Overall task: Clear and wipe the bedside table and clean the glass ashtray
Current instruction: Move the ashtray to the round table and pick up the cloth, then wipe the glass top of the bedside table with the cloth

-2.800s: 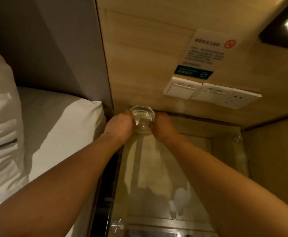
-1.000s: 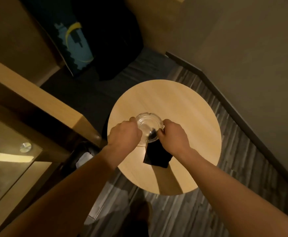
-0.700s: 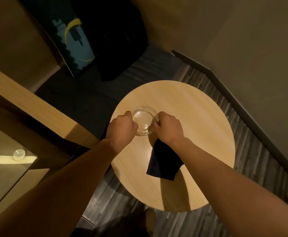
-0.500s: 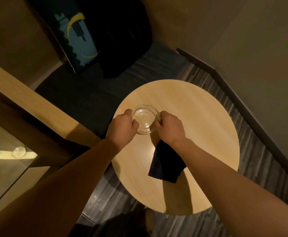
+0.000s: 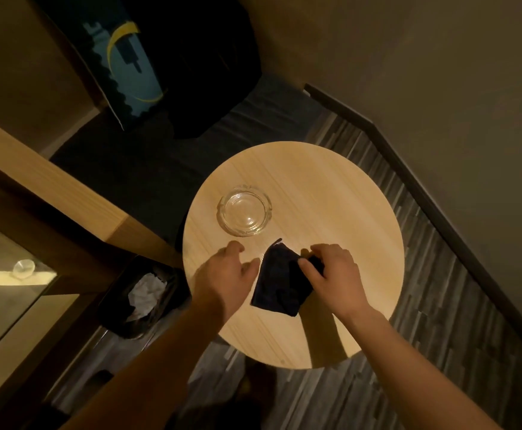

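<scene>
Both hands have left the glass ashtray point(image 5: 244, 211), which they gripped by the rim half a second ago; it now stands alone, upright and apparently empty, at 10 o'clock on the round bench point(image 5: 340, 193).

Current state:
- The right hand point(image 5: 334, 274) pinches the dark cloth point(image 5: 276, 283) at its upper right corner. Its fingers point(image 5: 307, 270) are curled onto the fabric.
- The left hand point(image 5: 225, 274) hovers just beside the left edge of the cloth. Its fingers point(image 5: 236, 248) are loosely spread and hold nothing.
- The cloth lies bunched on the bench between the two hands, near 7 o'clock of the bench centre.

Step in hand (judged): regrip the cloth to wipe the ashtray.
1. Gather the cloth into a compact pad so that no loose corner drags.
2. Steady the ashtray by the rim with the left hand before applying pressure. Smooth glass on smooth wood is likely to slide.
3. Work the pad around the bowl, then along the notched rim.

Position relative to the fingers: the ashtray lies at 12 o'clock from the left hand and 11 o'clock from the right, near both and touching neither.

A bin point(image 5: 110, 308) holding crumpled paper point(image 5: 146, 293) stands on the floor at 8 o'clock, beside the bench.
</scene>
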Action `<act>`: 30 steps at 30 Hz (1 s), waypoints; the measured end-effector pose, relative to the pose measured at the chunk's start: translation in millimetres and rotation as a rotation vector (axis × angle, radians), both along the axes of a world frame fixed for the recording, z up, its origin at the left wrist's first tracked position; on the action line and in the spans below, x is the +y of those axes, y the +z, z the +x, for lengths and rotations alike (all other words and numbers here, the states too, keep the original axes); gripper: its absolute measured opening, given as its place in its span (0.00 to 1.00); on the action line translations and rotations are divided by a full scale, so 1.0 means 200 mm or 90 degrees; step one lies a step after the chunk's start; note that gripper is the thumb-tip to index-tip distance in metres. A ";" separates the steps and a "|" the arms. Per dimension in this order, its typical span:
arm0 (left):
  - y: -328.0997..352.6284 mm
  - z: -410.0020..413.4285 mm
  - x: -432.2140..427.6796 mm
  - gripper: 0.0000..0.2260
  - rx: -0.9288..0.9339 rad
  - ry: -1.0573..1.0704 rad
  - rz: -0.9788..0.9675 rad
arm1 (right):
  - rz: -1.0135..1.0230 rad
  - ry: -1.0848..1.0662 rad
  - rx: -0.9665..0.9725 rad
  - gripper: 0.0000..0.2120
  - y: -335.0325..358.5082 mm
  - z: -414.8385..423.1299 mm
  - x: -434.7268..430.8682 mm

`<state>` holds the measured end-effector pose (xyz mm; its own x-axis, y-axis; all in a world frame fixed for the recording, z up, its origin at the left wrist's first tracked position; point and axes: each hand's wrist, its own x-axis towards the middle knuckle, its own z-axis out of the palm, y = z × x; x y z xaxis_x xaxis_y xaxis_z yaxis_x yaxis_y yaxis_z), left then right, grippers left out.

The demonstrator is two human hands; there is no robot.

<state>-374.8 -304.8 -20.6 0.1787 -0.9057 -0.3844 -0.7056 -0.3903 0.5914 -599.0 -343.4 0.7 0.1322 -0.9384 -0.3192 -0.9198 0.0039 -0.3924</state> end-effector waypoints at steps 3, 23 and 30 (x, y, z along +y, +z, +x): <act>-0.05 -0.14 0.03 0.24 -0.052 -0.072 -0.020 | 0.052 -0.033 0.029 0.24 -0.02 -0.07 0.08; 0.20 -0.12 0.15 0.06 0.355 0.143 -0.026 | 0.068 -0.269 -0.418 0.08 0.26 0.19 0.23; 0.63 0.36 0.42 0.06 0.503 0.316 -0.145 | 0.075 -0.098 -0.515 0.09 0.68 0.67 0.32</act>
<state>-302.5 -221.3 104.8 0.3269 -0.8644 -0.3819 0.1444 -0.3537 0.9241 -465.5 -279.9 136.4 0.2364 -0.9311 -0.2779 -0.3395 0.1889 -0.9215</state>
